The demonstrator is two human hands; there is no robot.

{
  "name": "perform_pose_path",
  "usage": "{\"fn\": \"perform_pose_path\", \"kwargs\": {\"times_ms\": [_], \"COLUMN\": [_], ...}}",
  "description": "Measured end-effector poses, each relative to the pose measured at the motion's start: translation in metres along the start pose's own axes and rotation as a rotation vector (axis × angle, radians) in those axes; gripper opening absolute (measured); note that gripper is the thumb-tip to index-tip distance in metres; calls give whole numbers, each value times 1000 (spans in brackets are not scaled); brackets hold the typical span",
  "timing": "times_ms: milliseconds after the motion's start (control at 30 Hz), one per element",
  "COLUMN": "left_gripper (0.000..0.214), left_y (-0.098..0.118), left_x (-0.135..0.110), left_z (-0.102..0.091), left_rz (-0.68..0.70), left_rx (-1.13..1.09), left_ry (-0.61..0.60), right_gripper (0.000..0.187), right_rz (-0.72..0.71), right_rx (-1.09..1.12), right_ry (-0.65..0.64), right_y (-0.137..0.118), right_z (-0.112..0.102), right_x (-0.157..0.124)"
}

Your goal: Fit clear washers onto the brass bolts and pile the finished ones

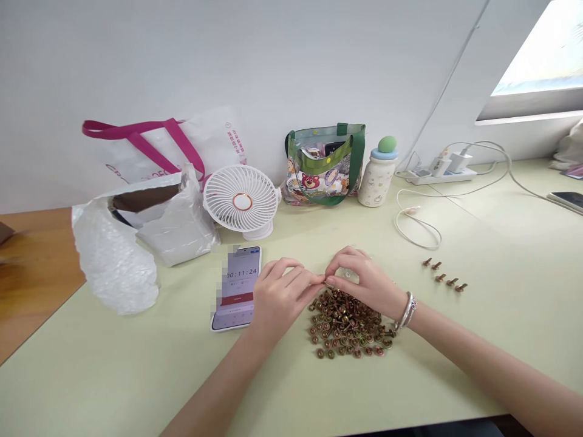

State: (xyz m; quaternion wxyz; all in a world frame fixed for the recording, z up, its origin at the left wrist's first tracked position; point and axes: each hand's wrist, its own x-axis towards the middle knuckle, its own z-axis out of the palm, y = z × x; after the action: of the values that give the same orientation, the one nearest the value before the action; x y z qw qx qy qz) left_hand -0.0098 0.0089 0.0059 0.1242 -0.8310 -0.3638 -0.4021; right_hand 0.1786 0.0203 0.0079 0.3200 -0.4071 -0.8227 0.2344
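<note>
My left hand point(283, 296) and my right hand point(367, 278) meet fingertip to fingertip above a pile of brass-coloured screws point(348, 321). Pinched between both hands' fingertips is a small brass-coloured screw point(325, 281), mostly hidden by the fingers. Many screws at the front of the heap stand on their heads or show round flanged ends. A clear plastic piece point(348, 273) shows under my right hand, partly covered by it. Off to the right, several separate screws point(439, 278) lie in two short slanting rows. My right wrist wears a silver bracelet point(407, 311).
Left of my left hand lies a phone point(237, 291) with a running timer. Behind stand a white fan point(243, 202), a bubble-wrap pouch point(113, 261), a patterned bag point(323, 167) and a bottle point(378, 179). A white cable point(423, 233) trails from a power strip point(441, 176).
</note>
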Motion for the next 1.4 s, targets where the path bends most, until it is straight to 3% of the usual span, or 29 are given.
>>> {"fn": "perform_pose_path", "kwargs": {"times_ms": [300, 567, 867, 1000, 1400], "left_gripper": [12, 17, 6, 8, 13], "left_y": [1, 0, 1, 2, 3], "left_x": [-3, -4, -3, -3, -3], "left_z": [1, 4, 5, 4, 3], "left_rz": [-106, -228, -124, -128, -180], "left_rx": [-40, -83, -87, -56, -78], "left_ry": [-66, -216, -112, -92, -252], "right_gripper": [10, 6, 16, 17, 12], "right_rz": [-118, -238, -122, -106, -280], "right_rx": [-130, -309, -178, -163, -403], "right_ry": [116, 145, -26, -24, 40], "right_y": [2, 6, 6, 5, 13], "right_z": [2, 4, -1, 0, -2], "right_x": [-3, -3, -3, -2, -2]}}
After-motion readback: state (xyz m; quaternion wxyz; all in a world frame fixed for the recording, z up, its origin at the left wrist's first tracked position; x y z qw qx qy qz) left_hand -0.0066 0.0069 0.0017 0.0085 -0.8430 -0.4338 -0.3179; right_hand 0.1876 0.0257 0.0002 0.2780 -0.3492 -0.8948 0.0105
